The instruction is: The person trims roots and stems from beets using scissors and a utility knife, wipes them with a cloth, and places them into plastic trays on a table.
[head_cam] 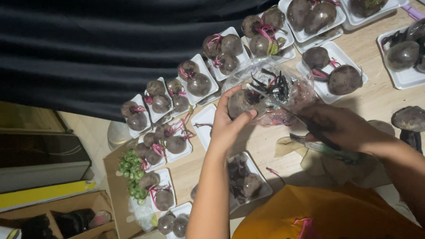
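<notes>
The left hand (pixel 226 126) is curling its fingers (pixel 241 118) around a dark purple round beetroot (pixel 242 102) inside a clear crinkled plastic bag (pixel 292 83), near the wooden table's (pixel 377 101) middle. The right hand (pixel 346 127) is closing around dark scissors (pixel 323 140), fingers pressed together. White foam trays of beetroots (pixel 316 10) are lining the table's far edge beside a black curtain (pixel 111 35).
</notes>
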